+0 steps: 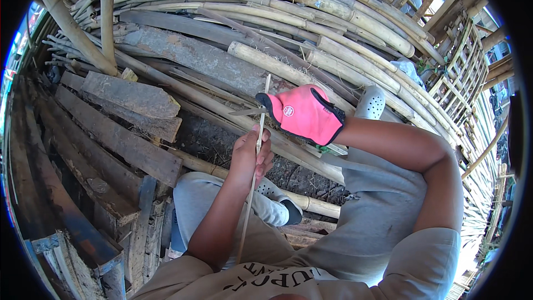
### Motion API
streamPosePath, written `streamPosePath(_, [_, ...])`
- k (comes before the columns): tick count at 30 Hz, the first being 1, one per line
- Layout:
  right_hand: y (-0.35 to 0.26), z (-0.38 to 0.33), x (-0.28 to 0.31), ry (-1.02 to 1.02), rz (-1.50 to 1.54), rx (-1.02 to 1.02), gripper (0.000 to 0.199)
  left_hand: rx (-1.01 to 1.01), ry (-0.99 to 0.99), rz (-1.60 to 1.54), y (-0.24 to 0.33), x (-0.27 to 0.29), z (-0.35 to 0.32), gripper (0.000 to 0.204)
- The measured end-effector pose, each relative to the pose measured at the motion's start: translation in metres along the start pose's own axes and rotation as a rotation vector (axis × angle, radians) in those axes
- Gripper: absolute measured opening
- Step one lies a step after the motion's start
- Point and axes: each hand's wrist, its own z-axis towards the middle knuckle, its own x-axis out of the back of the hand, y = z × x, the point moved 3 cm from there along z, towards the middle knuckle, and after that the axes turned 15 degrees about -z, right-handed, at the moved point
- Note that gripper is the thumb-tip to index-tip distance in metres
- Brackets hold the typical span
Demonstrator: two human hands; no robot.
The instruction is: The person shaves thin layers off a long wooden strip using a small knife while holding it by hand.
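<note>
1. Nearest the lens, at the bottom edge, sits the person's beige printed shirt front (266,283), with grey trousers (383,228) over the raised knees on either side.
2. Far left, weathered grey wooden planks (119,144) lie stacked at a slant, one over another, with darker boards and a metal bracket below them.
3. Left of centre, the bare left hand (250,155) is closed around a thin pale bamboo strip (256,150); the strip stands almost upright, its lower end running down along the forearm toward the shirt and its upper end rising past the other hand.
4. Just below that hand, a white perforated clog with a dark heel (277,200) rests on a bamboo pole lying on the dirt.
5. Right of centre, the right hand in a pink work glove with a black cuff (302,112) grips a small knife; the grey metal blade (247,111) points left and meets the strip just above the bare hand. The two hands are close, one above the other, not touching.
6. Behind the glove a second white clog (370,101) shows.
7. Across the top and down the right side, long yellow bamboo poles (288,0) are piled, curving with the lens.
</note>
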Motion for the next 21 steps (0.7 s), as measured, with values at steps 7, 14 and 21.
streamPosePath(7, [-0.003,0.001,-0.011,-0.186,-0.085,0.04,0.049,-0.064,0.074,0.179,-0.001,0.006,0.003,0.036])
streamPosePath(14, [0.006,0.006,-0.021,-0.381,0.021,0.105,0.038,-0.082,0.063,0.215,-0.004,0.001,-0.003,0.037])
streamPosePath(21, [0.013,0.002,-0.024,-0.374,-0.049,0.124,0.032,-0.11,0.067,0.267,-0.007,-0.004,-0.006,0.038])
